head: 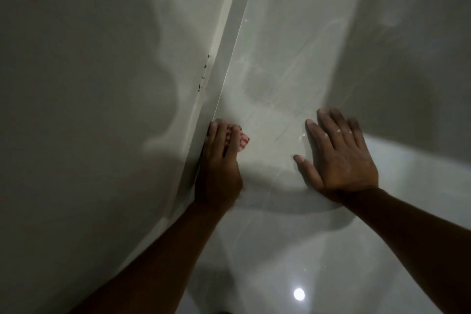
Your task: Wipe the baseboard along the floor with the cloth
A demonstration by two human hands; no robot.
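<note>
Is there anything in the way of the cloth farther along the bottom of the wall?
Nothing visible blocks it. The left hand presses the red-and-white cloth against the baseboard, which runs bare ahead. Only a few small dark marks sit on the wall just above it. The right hand rests flat on the floor, off to the side.

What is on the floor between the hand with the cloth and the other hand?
Nothing: in the head view, only bare glossy floor lies between the left hand, which presses the cloth to the baseboard, and the right hand, flat on the floor.
</note>
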